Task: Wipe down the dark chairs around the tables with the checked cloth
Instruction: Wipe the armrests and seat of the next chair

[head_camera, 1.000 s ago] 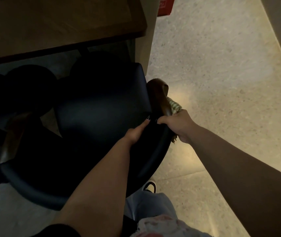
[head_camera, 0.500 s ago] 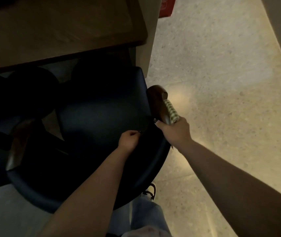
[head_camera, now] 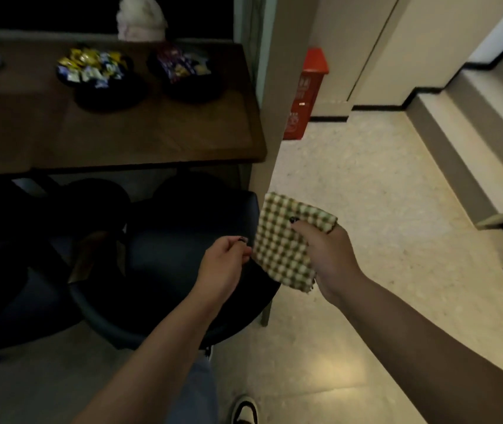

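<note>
So right hand (head_camera: 329,255) pinches the checked cloth (head_camera: 286,240) above the dark chair (head_camera: 183,240); left hand (head_camera: 224,267), at its 9 o'clock, seems to pinch its edge.

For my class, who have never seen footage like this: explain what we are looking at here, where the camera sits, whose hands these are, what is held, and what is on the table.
No machine here: a person wears a wide-angle camera on the head, looking forward and down, so the two bare arms reaching in from the bottom are their own. The right hand holds a folded checked cloth, thumb on top. The left hand has its fingertips at the cloth's near edge; whether it pinches it is hard to tell. Below them is a dark chair, pushed partly under a wooden table. On the table stand two dark bowls of wrapped sweets. A red box stands on the pale floor by the wall, and steps rise on the right.
</note>
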### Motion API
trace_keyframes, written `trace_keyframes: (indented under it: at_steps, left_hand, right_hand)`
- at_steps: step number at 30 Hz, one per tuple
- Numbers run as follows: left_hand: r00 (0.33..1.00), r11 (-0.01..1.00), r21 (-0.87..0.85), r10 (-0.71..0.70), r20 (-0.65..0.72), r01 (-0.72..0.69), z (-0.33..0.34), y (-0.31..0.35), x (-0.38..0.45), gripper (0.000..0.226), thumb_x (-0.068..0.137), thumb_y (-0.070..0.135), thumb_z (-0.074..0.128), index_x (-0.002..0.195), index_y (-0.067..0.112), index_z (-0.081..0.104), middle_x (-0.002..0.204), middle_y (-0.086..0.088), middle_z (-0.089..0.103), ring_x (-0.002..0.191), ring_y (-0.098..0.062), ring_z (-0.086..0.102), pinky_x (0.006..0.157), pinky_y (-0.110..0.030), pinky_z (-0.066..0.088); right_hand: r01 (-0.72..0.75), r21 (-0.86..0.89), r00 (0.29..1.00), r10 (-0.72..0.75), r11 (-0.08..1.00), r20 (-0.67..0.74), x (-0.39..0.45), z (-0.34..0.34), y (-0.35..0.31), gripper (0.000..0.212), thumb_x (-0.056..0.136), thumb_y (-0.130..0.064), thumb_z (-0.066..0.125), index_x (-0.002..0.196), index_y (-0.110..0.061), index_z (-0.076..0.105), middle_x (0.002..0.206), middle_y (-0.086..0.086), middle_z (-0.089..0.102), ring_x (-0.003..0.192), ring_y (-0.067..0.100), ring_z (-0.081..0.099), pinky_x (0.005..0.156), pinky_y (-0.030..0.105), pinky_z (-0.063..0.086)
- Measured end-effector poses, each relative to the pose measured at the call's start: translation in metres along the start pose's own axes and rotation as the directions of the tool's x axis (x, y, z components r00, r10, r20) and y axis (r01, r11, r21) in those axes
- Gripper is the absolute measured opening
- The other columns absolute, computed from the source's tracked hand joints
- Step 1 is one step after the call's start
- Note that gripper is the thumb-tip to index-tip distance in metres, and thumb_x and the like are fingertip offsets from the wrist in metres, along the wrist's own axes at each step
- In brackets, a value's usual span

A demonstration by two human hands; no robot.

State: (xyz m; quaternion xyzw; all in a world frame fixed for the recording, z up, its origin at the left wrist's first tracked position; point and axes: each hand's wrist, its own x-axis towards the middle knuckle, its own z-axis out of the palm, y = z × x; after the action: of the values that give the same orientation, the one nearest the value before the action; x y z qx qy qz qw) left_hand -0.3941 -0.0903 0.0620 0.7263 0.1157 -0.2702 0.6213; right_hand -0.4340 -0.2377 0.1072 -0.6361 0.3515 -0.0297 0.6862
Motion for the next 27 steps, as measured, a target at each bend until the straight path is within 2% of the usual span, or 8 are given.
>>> trace_keyframes:
  at_steps: [4,7,10,14,18,22,24,27]
  left_hand:
    - [0.989,0.983,-0.133,0.132,0.063,-0.123,-0.012,0.025,-0.073,0.032,0.103,0.03,0.037,0.107,0.015,0.065,0.104,-0.002,0.069,0.098,-0.016,0.066,0.088,-0.034,0.052]
    - [0.962,0.935,-0.249,0.271,0.041,-0.253,-0.031,0.042,-0.123,0.022,0.1,0.028,0.047,0.108,0.018,0.065,0.101,0.003,0.072,0.093,-0.012,0.069,0.079,-0.029,0.056]
    - [0.927,0.889,-0.265,0.37,-0.061,-0.373,-0.052,0.051,-0.158,0.016,0.093,0.022,0.058,0.107,0.019,0.065,0.1,0.002,0.073,0.09,-0.011,0.07,0.069,-0.022,0.055]
    - [0.912,0.848,-0.34,0.357,-0.203,-0.407,-0.086,0.055,-0.186,0.013,0.091,0.016,0.062,0.104,0.013,0.064,0.097,-0.002,0.073,0.086,-0.013,0.071,0.065,-0.023,0.055]
    - [0.914,0.838,-0.371,0.336,-0.229,-0.401,-0.124,0.044,-0.205,0.013,0.092,0.017,0.062,0.103,0.01,0.061,0.086,0.0,0.071,0.078,-0.011,0.068,0.065,-0.027,0.053]
    - [0.903,0.862,-0.3,0.336,-0.267,-0.409,-0.178,0.028,-0.218,0.008,0.093,0.018,0.062,0.099,0.013,0.061,0.085,0.0,0.069,0.078,-0.011,0.065,0.067,-0.029,0.054]
    - [0.882,0.879,-0.189,0.378,-0.281,-0.437,-0.214,0.015,-0.223,0.007,0.092,0.022,0.063,0.096,0.016,0.063,0.09,-0.003,0.068,0.082,-0.014,0.064,0.074,-0.033,0.053]
    - [0.822,0.863,0.03,0.491,-0.289,-0.505,-0.271,-0.004,-0.23,0.008,0.089,0.03,0.066,0.09,0.022,0.066,0.093,-0.003,0.066,0.085,-0.014,0.064,0.076,-0.032,0.055]
  right_hand:
    - [0.127,0.056,0.989,-0.131,0.99,0.075,-0.058,0.0,-0.037,0.02,0.086,-0.02,0.068,0.106,-0.022,0.065,0.1,-0.004,0.072,0.093,0.016,0.069,0.084,0.04,0.056]
    - [0.193,0.128,0.971,-0.208,0.973,0.12,-0.102,0.002,-0.058,0.019,0.085,-0.018,0.069,0.103,-0.022,0.065,0.098,-0.005,0.073,0.092,0.014,0.069,0.083,0.038,0.056]
    - [0.23,0.18,0.955,-0.258,0.956,0.147,-0.138,0.008,-0.07,0.017,0.085,-0.016,0.068,0.102,-0.022,0.066,0.097,-0.005,0.073,0.093,0.014,0.069,0.085,0.036,0.054]
    - [0.216,0.245,0.918,-0.282,0.945,0.278,-0.18,0.017,-0.073,0.016,0.09,-0.019,0.057,0.103,-0.018,0.067,0.098,0.0,0.073,0.099,0.018,0.066,0.087,0.034,0.051]
    - [0.099,0.289,0.881,-0.219,0.952,0.419,-0.215,0.039,-0.063,0.034,0.091,-0.034,0.047,0.108,-0.013,0.067,0.11,0.01,0.07,0.105,0.024,0.065,0.091,0.04,0.049]
    - [0.075,0.244,0.878,-0.181,0.967,0.444,-0.246,0.086,-0.043,0.032,0.096,-0.028,0.045,0.109,-0.01,0.068,0.11,0.013,0.069,0.106,0.028,0.063,0.095,0.046,0.049]
    - [0.13,0.204,0.899,-0.202,0.97,0.388,-0.265,0.119,-0.03,0.024,0.096,-0.019,0.048,0.101,-0.01,0.07,0.099,0.01,0.072,0.098,0.025,0.065,0.088,0.042,0.052]
    - [0.183,0.203,0.931,-0.236,0.962,0.279,-0.292,0.169,-0.01,0.021,0.096,-0.015,0.05,0.091,-0.014,0.071,0.083,0.0,0.074,0.084,0.016,0.068,0.08,0.036,0.055]
